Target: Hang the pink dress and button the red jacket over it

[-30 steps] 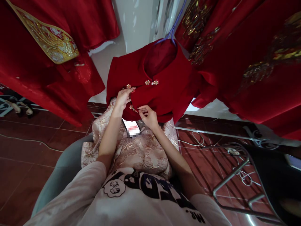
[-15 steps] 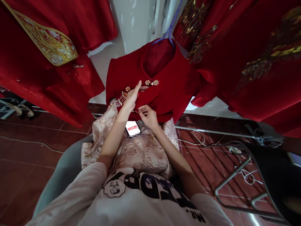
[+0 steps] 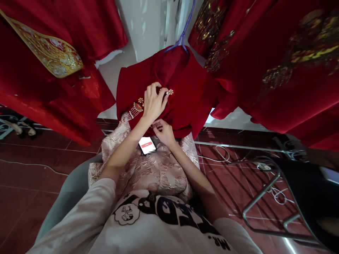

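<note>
A red jacket [image 3: 185, 109] on a purple hanger [image 3: 182, 38] lies draped across my lap. My left hand [image 3: 154, 103] is over its front at the neckline, fingers curled and fingertips closed at a pearl flower button [image 3: 170, 92], covering part of it. My right hand [image 3: 164, 132] is lower, near the hem, with thumb and fingers pinched together; whatever lies between them is too small to make out. Left of my left hand, a fan-shaped beaded ornament [image 3: 136, 108] with hanging pearl strands sits on the jacket, with a small flower piece [image 3: 141, 100] above it.
A lit phone [image 3: 147, 145] rests on the pinkish brocade cloth [image 3: 161, 173] over my lap. Red embroidered garments [image 3: 60, 53] hang on both sides. At right stands a black metal-framed chair [image 3: 299, 197]; a white cable [image 3: 280, 197] lies on the tiled floor.
My left hand has turned from a flat, upright pose to curled fingers and moved up onto the neckline button. The right hand stays pinched near the hem.
</note>
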Demonstrator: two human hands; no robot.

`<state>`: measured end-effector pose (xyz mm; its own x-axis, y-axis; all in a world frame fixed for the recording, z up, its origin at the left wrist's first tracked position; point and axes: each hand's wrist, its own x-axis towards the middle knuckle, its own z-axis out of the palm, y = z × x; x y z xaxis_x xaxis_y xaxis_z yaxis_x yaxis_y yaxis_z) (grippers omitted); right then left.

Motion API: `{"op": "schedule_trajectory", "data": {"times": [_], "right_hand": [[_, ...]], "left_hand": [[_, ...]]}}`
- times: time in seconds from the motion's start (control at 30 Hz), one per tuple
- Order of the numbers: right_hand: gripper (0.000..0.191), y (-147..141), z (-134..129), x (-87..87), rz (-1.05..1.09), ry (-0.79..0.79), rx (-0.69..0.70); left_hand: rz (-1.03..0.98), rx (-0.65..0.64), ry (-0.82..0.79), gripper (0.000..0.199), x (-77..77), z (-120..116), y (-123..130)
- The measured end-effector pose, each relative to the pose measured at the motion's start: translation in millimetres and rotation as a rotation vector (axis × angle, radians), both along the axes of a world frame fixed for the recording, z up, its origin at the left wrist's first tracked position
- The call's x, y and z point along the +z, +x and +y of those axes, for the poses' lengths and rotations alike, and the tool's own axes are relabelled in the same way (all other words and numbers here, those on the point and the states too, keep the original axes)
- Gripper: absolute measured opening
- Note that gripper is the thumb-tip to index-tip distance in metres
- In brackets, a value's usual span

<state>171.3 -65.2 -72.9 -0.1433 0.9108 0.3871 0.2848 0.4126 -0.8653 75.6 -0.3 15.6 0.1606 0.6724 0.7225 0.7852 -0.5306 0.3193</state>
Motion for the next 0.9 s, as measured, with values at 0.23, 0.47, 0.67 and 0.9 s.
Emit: {"op": "schedule_trajectory", "data": {"times": [0.23, 0.47, 0.67, 0.9], "right_hand": [[0.009, 1, -1, 2.9, 0.005, 0.014, -0.002], [0.013, 15, -3, 28.3, 0.04, 0.272, -0.205], [0.015, 28, 28, 78.2, 0.157, 0.466, -0.245], [0.073, 7, 120, 105.2, 0.15, 0.278, -0.142]], "left_hand": [[0.231, -0.133, 0.042, 0.024, 26.2, 11, -21], [0.263, -0.269, 0.024, 0.026, 33.8, 18, -34], [0.353, -0.297, 0.147, 0.033, 33.5, 25, -36], [0.645, -0.304, 0.163, 0.04, 33.9, 34, -49]]}}
